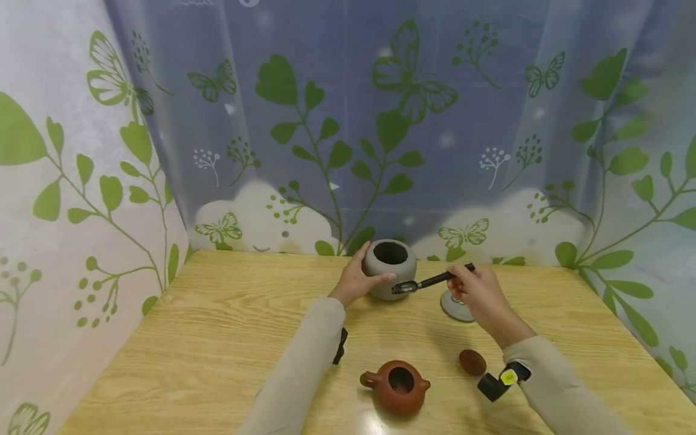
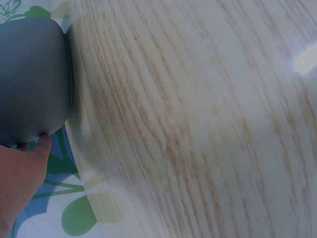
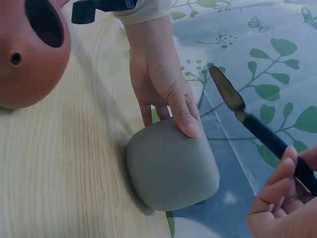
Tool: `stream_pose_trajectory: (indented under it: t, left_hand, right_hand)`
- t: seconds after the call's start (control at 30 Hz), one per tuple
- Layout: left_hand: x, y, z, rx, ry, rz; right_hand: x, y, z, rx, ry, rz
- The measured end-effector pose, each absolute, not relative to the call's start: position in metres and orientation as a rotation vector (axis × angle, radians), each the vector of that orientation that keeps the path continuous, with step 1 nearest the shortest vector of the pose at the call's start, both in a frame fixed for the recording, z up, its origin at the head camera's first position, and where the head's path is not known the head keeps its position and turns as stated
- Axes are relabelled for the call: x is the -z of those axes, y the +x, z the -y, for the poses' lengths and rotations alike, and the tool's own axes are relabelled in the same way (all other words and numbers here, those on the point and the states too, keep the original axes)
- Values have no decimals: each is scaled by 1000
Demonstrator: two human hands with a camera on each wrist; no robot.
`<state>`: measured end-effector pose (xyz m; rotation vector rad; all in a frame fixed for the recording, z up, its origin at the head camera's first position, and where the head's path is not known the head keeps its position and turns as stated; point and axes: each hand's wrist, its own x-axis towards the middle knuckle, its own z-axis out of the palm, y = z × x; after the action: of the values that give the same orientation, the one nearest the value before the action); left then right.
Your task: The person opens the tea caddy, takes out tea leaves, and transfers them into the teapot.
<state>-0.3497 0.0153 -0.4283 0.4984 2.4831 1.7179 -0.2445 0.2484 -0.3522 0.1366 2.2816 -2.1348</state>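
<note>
A round grey jar [image 1: 383, 285] with a wide dark mouth stands at the far side of the table. My left hand [image 1: 356, 281] grips it from the left, thumb across its front. In my right hand [image 1: 481, 296] is a small black-handled tea scoop [image 3: 229, 94], pinched by the handle. The scoop's head points left, in front of the jar in the head view and apart from it in the right wrist view. Below my right hand lies a round grey lid [image 1: 454, 309], partly hidden by the hand. The jar's contents are too dark to tell.
Nearer me, an uncovered reddish-brown teapot [image 1: 400, 403] sits on the wooden table [image 1: 217, 338], handle to the left. Its small brown lid [image 1: 472, 362] lies to the right, beneath my right forearm. A patterned curtain [image 1: 348, 151] hangs behind the table.
</note>
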Motion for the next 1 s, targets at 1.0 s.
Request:
stream_pose_trajectory:
  t: [1.0]
  left_hand:
    - [426,-349,-14,-1706,479,-2477]
  right_hand:
    - [372,-195,-252,1538,-253,-2537]
